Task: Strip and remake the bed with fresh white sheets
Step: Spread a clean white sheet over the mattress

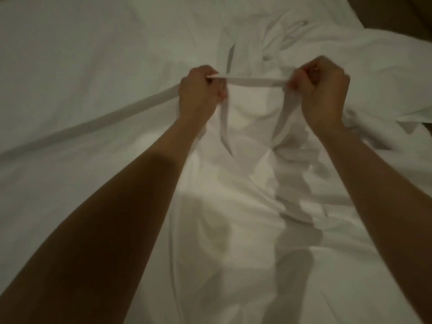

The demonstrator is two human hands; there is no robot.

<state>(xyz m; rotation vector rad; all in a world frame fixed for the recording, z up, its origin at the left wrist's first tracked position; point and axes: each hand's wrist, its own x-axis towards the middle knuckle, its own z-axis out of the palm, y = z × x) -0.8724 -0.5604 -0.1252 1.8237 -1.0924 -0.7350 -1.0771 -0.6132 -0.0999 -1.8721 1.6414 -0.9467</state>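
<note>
The left hand (201, 90) and the right hand (320, 90) are both raised over the bed (58, 54), each with its fingers curled tight round the hem (252, 81) of a white sheet (233, 206). The short stretch of hem between the two fists is pulled straight and taut, and each grip is closed on cloth, not empty. From that stretch the sheet hangs down toward the camera in long soft folds, while another length of hem (93, 122) trails away past the left hand, flat across the bed.

Holding the edge taut between two fists looks like a way to find or follow the hem, probably to work along to a corner before spreading or tucking the sheet; that is a judgement from the pose only. Beyond the right hand lies a crumpled heap of white bedding (327, 43), loosely bunched.

Much is hard to read. The light is dim and everything is white, so I cannot tell whether the held cloth is a flat sheet, a fitted one or a cover, nor whether it is fresh or the stripped one. The fingertips are blurred, and a dark area at the far corner past the heap cannot be made out.
</note>
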